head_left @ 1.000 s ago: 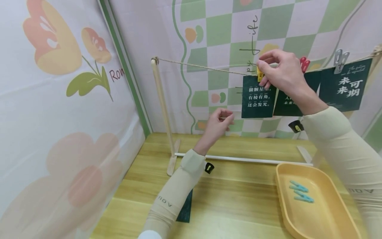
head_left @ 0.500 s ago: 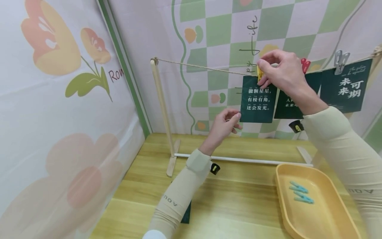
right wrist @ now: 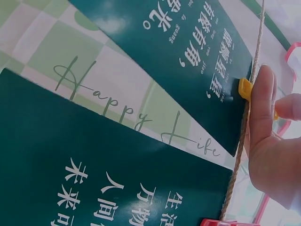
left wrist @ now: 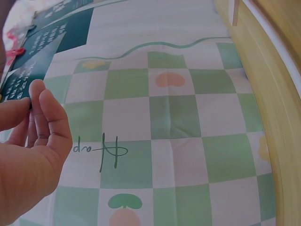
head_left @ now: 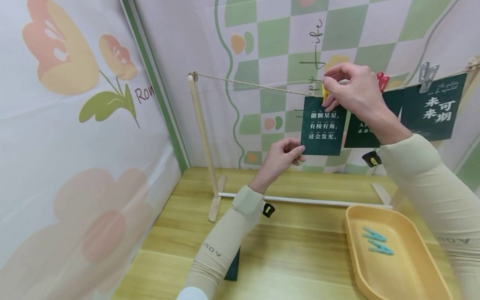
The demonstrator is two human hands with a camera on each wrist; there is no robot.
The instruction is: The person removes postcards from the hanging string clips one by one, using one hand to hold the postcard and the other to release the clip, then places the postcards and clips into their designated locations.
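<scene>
A dark green card with white writing [head_left: 321, 127] hangs from a thin twine line [head_left: 258, 86] under a yellow clothespin [right wrist: 245, 88]. My right hand [head_left: 356, 89] pinches that clothespin between thumb and fingers, covering much of it in the head view. Lower down, my left hand [head_left: 279, 160] pinches the card's bottom left corner; the left wrist view shows thumb and fingertips meeting there. To the right hang a second green card [right wrist: 117, 174] with a red clothespin [head_left: 382, 81] and a third card [head_left: 431, 118] under a grey clothespin [head_left: 426, 77].
A wooden post [head_left: 204, 133] bears the line's left end, with a white rod [head_left: 311, 201] along its base. An orange tray [head_left: 352, 250] holds turquoise clothespins [head_left: 379, 247] at front right. Another dark card [head_left: 232, 268] lies on the table, partly under my left forearm.
My left hand has moved right and taken the card's lower left corner. The card's lower edge has swung slightly. My right hand stays at the yellow clothespin.
</scene>
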